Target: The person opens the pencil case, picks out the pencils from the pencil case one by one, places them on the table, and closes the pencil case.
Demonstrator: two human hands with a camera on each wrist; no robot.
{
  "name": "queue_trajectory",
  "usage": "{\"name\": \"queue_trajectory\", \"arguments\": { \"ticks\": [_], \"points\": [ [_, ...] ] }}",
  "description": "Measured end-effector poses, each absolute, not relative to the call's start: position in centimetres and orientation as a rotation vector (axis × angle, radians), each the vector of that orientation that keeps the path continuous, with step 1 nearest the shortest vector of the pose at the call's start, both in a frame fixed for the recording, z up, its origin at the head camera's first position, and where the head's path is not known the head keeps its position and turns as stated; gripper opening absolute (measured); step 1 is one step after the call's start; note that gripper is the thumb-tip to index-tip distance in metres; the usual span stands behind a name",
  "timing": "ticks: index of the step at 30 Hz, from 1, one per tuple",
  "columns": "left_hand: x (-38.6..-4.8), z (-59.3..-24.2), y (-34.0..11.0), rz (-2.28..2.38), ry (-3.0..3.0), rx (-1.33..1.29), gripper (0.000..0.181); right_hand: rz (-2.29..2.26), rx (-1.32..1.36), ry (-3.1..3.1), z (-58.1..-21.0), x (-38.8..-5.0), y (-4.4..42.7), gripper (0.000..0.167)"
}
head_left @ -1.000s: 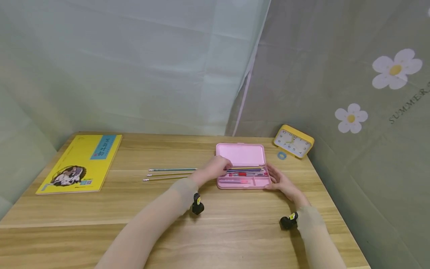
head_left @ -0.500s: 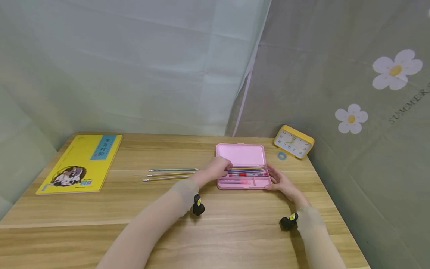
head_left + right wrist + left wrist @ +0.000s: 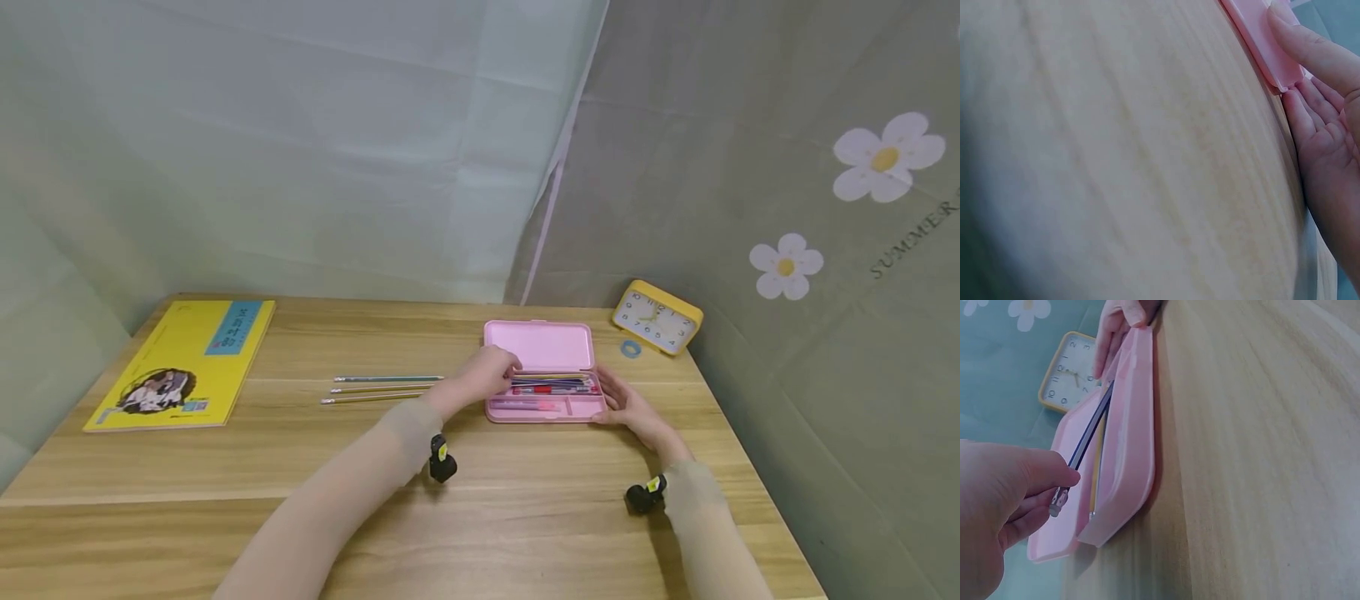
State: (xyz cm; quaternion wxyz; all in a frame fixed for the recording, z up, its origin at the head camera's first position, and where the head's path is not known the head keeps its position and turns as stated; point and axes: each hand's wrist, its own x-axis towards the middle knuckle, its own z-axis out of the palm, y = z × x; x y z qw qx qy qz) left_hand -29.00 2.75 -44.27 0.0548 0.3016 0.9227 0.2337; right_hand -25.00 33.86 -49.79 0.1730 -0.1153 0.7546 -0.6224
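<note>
The left hand [image 3: 997, 506] pinches a dark, striped pencil [image 3: 1089, 436] between thumb and forefinger, near its capped end. That end is raised above the rim, while the pencil slants down into the pink pencil case [image 3: 540, 420]. The right hand [image 3: 633, 412] holds the case at its right end, thumb on the front corner and the other fingers spread around the end and back

The case lies open on the bench [image 3: 540, 517], its lid [image 3: 537, 346] folded back, away from the person. In its rear compartment are several pencils, among them a yellow pencil [image 3: 1095, 481], with a red pen [image 3: 542, 389] just in front of them. The front compartment holds a pink pen [image 3: 528, 405] lying lengthwise, beside a small divided section at the right

To the left of the case, a green pencil [image 3: 386, 379] and two gold pencils [image 3: 382, 390] lie side by side on the bench, the gold ones running behind the left forearm. Pale sleeves [image 3: 337, 508] cover both arms, and a black camera [image 3: 442, 465] sits at the left wrist

Farther out, a blue ring [image 3: 631, 348] lies near a yellow alarm clock [image 3: 656, 318] at the back right. A yellow book [image 3: 187, 358] lies flat at the far left. Behind hang pale curtains [image 3: 337, 150], the right one printed with white flowers [image 3: 885, 158]
</note>
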Motion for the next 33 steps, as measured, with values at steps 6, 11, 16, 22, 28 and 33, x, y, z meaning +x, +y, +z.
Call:
{"name": "queue_trajectory", "arguments": {
  "ticks": [6, 11, 16, 22, 28, 33],
  "points": [
    [-28.6, -43.4, 2.0, 0.768, 2.837, 0.948, 0.027, -1.766, -0.334, 2.139, -49.8, -25.0, 33.8, 0.100],
    [-28.1, -41.9, 1.1, 0.859, 2.843, 0.954, 0.026, -1.754, -0.328, 2.146, -49.8, -25.0, 33.9, 0.100],
    [-27.7, -41.0, -0.2, 0.924, 2.872, 1.008, 0.026, -1.743, -0.319, 2.148, -49.8, -25.0, 33.9, 0.099],
    [-26.9, -40.3, -2.5, 1.048, 2.935, 1.111, 0.025, -1.730, -0.324, 2.155, -49.7, -24.9, 33.9, 0.097],
    [-26.8, -40.3, -5.3, 1.112, 3.105, 1.168, 0.025, -1.723, -0.333, 2.165, -49.6, -24.9, 34.0, 0.097],
    [-26.5, -40.0, -7.6, 1.184, 3.182, 1.267, 0.025, -1.739, -0.336, 2.150, -49.6, -24.9, 34.0, 0.097]
  ]
}}
